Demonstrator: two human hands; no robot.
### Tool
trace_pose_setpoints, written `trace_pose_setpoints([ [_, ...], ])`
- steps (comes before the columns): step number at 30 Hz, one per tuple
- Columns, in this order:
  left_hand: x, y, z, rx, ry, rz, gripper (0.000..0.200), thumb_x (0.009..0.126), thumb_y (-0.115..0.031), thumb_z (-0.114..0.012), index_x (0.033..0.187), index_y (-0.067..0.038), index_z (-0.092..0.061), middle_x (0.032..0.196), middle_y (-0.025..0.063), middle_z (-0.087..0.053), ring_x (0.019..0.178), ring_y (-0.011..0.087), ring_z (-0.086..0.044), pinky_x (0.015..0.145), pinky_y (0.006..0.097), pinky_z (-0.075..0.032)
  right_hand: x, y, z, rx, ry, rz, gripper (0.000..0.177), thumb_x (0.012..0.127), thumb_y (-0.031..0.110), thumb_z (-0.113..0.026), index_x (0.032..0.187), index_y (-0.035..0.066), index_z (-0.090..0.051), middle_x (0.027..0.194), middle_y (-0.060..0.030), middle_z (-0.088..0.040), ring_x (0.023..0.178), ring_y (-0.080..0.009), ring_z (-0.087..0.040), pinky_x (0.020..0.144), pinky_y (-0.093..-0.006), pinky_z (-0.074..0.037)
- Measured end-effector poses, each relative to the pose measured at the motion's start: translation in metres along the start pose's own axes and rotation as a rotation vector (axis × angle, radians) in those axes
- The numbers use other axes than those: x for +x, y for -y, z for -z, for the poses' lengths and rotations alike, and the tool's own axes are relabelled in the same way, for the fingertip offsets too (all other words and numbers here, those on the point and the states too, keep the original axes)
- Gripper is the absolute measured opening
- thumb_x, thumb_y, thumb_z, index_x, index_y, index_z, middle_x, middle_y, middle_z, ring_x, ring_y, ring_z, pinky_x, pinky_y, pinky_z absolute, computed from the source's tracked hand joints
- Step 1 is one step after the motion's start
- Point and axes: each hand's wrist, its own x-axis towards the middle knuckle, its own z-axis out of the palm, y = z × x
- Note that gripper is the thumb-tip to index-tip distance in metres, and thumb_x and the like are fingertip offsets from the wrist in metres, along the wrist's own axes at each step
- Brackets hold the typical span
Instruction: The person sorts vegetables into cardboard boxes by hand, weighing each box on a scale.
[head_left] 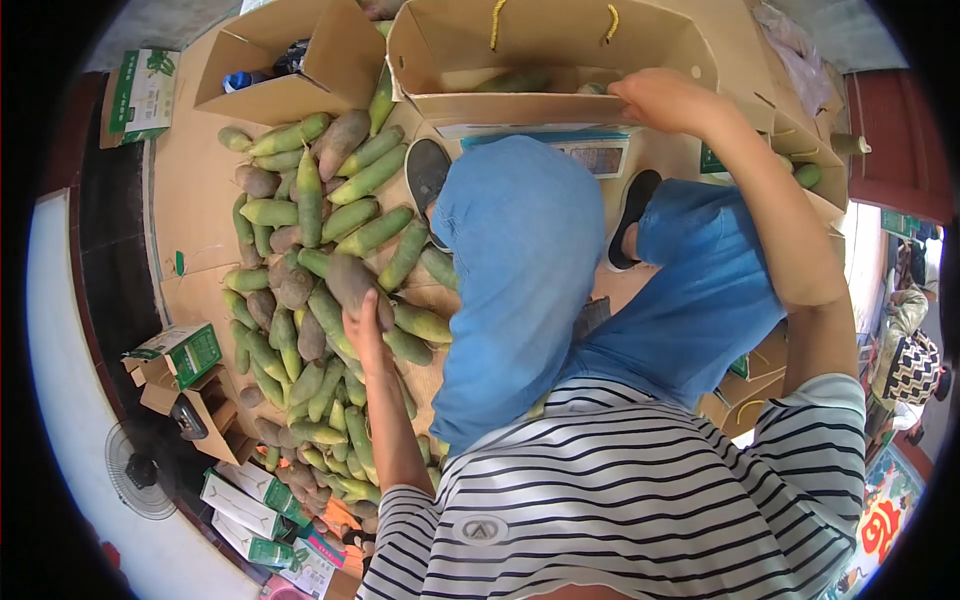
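Looking down over blue-trousered knees (pixel 520 260) and a striped shirt (pixel 620 500) at a heap of shoots (pixel 320 210) — green and brown-purple, spindle-shaped, spread across a cardboard sheet (pixel 190 200) on the floor.

Logging the left grip (pixel 365 325) at the near edge of that heap, forearm stretched out from the striped sleeve. Fingers wrapped tight round a brown shoot (pixel 350 280), with its blunt upper end standing out above the knuckles and green ones lying just beside it on both sides. Cannot tell whether lifted clear or resting on the pile.

Noting the right grip (pixel 665 100) well apart from the left, up at the rim of a carrier box (pixel 560 45) with yellow rope handles (pixel 495 20). Fingers curled toward the opening, tips hidden by the back of the hand — cannot tell whether pinching anything or spread.

Spotting a few green pieces (pixel 520 80) inside that box, lying low behind the front wall.

Marking a scale (pixel 590 150) with blue trim and a small display directly under the box, set between two black shoes (pixel 428 170).

Recording, off the heap:
- an open cardboard box (pixel 270 70) at upper left, dark items inside
- green-and-white cartons (pixel 185 350) stacked along the left side
- a fan (pixel 140 470) on the floor nearby
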Motion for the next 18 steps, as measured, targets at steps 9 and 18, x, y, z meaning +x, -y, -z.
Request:
trace_pose_setpoints([
  [9, -0.016, -0.230, -0.226, 0.398, 0.449, -1.381, 0.051, 0.068, -0.022, -0.079, 0.109, -0.001, -0.057, 0.099, 0.0062, -0.061, 0.092, 0.0146, -0.057, 0.080, 0.0293, -0.046, 0.007, -0.009, -0.016, 0.056, -0.126, 0.067, 0.020, 0.078, 0.014, -0.060, 0.095, 0.003, -0.059, 0.091, -0.0169, -0.062, 0.091, -0.0348, -0.058, 0.077, -0.0430, -0.046],
  [18, 0.020, -0.200, -0.205, 0.390, 0.576, -0.956, 0.033, 0.081, -0.021, -0.069, 0.105, 0.000, -0.059, 0.092, 0.0053, -0.063, 0.087, 0.0107, -0.057, 0.077, 0.0242, -0.046, -0.002, -0.023, -0.024, 0.097, -0.139, 0.138, 0.018, 0.081, 0.016, -0.058, 0.093, 0.004, -0.059, 0.081, -0.0174, -0.060, 0.082, -0.0353, -0.057, 0.071, -0.0441, -0.044],
])
